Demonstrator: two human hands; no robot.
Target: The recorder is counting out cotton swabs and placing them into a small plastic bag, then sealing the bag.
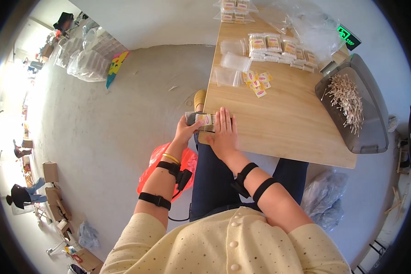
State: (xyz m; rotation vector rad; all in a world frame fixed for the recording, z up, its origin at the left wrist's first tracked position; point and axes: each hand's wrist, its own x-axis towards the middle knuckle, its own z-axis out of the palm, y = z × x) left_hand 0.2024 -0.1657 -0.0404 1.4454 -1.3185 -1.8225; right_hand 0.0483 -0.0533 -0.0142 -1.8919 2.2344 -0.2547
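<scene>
At the table's near left corner, my left hand (184,131) grips a small clear bag of cotton swabs (206,120) with a yellow and white card in it. Its thumb lies across the front of the bag. My right hand (225,133) lies flat with straight fingers against the bag's right end, partly covering it. Farther up the table are loose yellow and white cards (258,83). Beside them lie flat clear plastic bags (228,76). A grey bin (373,100) on the right holds a heap of loose cotton swabs (347,102).
Filled swab packs (278,45) stand in rows at the far side of the wooden table (283,118), with more packs (235,11) stacked behind. Crumpled clear plastic (310,27) lies at the back. A red plastic bag (153,166) hangs below my left forearm. A person (25,195) is far off left.
</scene>
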